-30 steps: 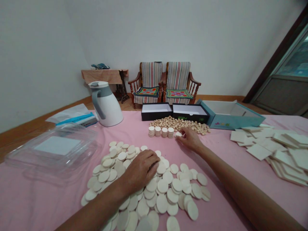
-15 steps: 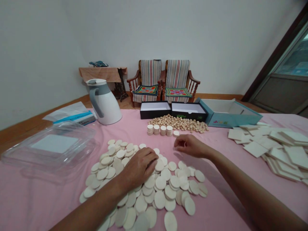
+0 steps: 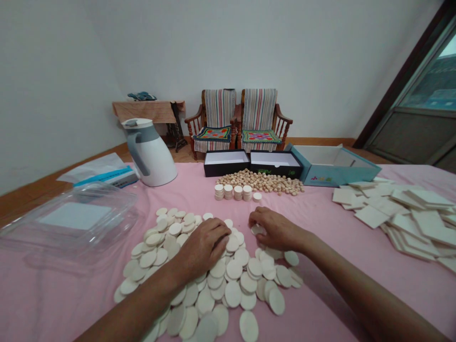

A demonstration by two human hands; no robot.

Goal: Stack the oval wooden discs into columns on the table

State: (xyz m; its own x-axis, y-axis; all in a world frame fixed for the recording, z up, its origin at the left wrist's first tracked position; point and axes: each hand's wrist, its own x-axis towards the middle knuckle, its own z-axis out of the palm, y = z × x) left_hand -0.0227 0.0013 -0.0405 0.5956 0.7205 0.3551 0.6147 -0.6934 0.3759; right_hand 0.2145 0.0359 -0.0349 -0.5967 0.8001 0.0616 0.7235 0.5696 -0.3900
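Many pale round wooden discs (image 3: pixel 233 294) lie in a loose heap on the pink cloth in front of me. My left hand (image 3: pixel 203 244) rests palm-down on the heap, fingers slightly bent and touching discs, thumb a little apart. At the heap's far right edge, my right hand (image 3: pixel 274 230) is closed with a wooden disc (image 3: pixel 258 229) at its fingertips. Beyond it stand several short stacks of discs (image 3: pixel 238 192) in a row, with a lower stack (image 3: pixel 257 196) at the right end.
Small wooden beads (image 3: pixel 260 182) are heaped behind the stacks, before two black boxes (image 3: pixel 228 169) and a blue box (image 3: pixel 338 176). Square wooden tiles (image 3: pixel 402 213) are piled right. Left are a white-grey jug (image 3: pixel 155 156), a clear plastic container (image 3: pixel 74 213) and a blue packet (image 3: pixel 107 176).
My right hand has moved from beside the lowest stack back toward me to the heap's edge, and a disc now shows at its fingertips. The left hand stays on the heap.
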